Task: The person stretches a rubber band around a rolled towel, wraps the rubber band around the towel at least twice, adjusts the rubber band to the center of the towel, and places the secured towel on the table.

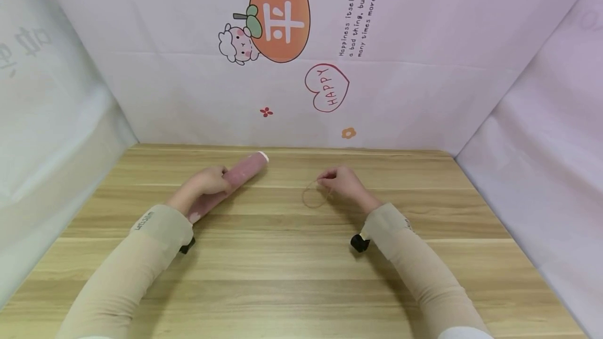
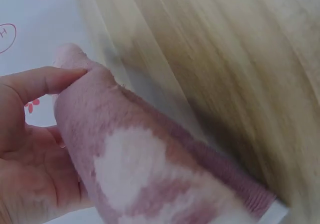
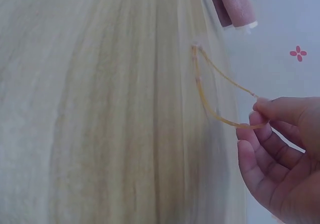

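A rolled pink towel (image 1: 245,170) with white patches and a white edge slants across the left of the table in the head view. My left hand (image 1: 213,181) grips it around the middle; in the left wrist view thumb and fingers hold the fuzzy roll (image 2: 100,114) from either side. To the right, apart from the towel, my right hand (image 1: 345,182) pinches a thin, tan rubber band (image 1: 303,198) between thumb and fingertips. The right wrist view shows that yellowish band (image 3: 202,96) hanging as an open loop from the pinch, with the towel's end (image 3: 237,9) beyond it.
The wooden table (image 1: 273,276) carries both arms and ends at a white printed cloth wall (image 1: 188,98) behind. Cloth walls also rise at the left (image 1: 56,93) and right (image 1: 542,161). A small black camera (image 1: 360,243) sits beneath the right wrist.
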`<state>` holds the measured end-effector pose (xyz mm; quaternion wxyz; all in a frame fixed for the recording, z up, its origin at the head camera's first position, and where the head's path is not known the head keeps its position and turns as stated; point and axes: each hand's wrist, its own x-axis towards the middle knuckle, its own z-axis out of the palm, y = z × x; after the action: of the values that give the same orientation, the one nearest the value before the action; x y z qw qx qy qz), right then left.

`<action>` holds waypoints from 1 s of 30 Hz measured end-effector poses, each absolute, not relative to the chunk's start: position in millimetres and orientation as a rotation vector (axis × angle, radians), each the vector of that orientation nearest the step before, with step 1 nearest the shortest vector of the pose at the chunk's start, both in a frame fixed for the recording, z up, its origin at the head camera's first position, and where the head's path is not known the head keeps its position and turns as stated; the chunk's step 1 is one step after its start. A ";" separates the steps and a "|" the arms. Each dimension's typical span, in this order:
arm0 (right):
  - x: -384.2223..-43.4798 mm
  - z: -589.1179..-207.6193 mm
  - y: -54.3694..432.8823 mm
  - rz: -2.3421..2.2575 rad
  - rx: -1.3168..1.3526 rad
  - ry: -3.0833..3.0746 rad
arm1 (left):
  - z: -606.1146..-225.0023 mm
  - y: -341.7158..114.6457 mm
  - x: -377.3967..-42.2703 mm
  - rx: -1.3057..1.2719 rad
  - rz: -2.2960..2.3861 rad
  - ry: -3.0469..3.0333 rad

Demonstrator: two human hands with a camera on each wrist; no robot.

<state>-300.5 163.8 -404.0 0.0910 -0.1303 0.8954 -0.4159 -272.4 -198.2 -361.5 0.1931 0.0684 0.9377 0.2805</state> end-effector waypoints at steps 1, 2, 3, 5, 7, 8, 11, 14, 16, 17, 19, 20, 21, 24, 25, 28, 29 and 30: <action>-300.2 -403.5 163.9 -1.239 -0.382 2.656 | -361.3 -197.6 -272.5 0.200 0.793 2.637; -300.1 -402.7 163.8 -1.242 -0.381 2.653 | -360.8 -197.1 -272.4 0.212 0.800 2.644; -300.2 -402.3 163.9 -1.244 -0.382 2.650 | -360.7 -196.6 -272.3 0.221 0.810 2.646; -300.1 -401.4 163.6 -1.252 -0.373 2.647 | -360.2 -195.7 -272.2 0.244 0.828 2.648; -299.9 -400.6 162.9 -1.266 -0.356 2.643 | -360.3 -194.4 -272.6 0.268 0.838 2.650; -299.7 -400.0 162.5 -1.276 -0.350 2.642 | -360.2 -193.8 -272.7 0.282 0.838 2.652; -298.8 -398.3 160.5 -1.328 -0.321 2.633 | -360.5 -192.0 -273.5 0.322 0.842 2.648; -298.2 -396.1 158.7 -1.379 -0.323 2.636 | -360.2 -190.5 -273.9 0.355 0.854 2.647; -298.5 -394.9 157.9 -1.402 -0.335 2.643 | -359.8 -189.7 -274.1 0.381 0.854 2.654; -298.5 -394.1 157.8 -1.407 -0.342 2.649 | -359.4 -189.2 -273.9 0.391 0.853 2.659; -298.7 -392.6 157.8 -1.419 -0.358 2.658 | -358.8 -188.4 -273.3 0.416 0.852 2.664; -298.8 -391.9 157.8 -1.425 -0.366 2.663 | -358.6 -188.1 -272.9 0.427 0.855 2.665; -299.1 -391.2 158.0 -1.430 -0.373 2.666 | -358.2 -187.7 -272.3 0.434 0.859 2.665; -299.6 -389.0 158.1 -1.444 -0.393 2.677 | -358.0 -187.0 -271.0 0.456 0.877 2.662; -299.6 -388.3 157.9 -1.450 -0.398 2.679 | -357.5 -186.6 -270.5 0.465 0.881 2.664; -300.2 -386.9 157.7 -1.462 -0.412 2.689 | -357.6 -184.7 -270.3 0.498 0.893 2.675; -300.5 -386.7 157.6 -1.466 -0.415 2.692 | -357.8 -183.9 -270.4 0.511 0.896 2.682; -300.8 -386.6 157.4 -1.472 -0.417 2.694 | -358.2 -182.9 -270.4 0.522 0.909 2.680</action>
<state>-300.8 157.4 -386.6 0.0215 -0.1344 0.8694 -0.4750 -270.4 -182.9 -358.2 0.1314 0.1797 0.9232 0.3131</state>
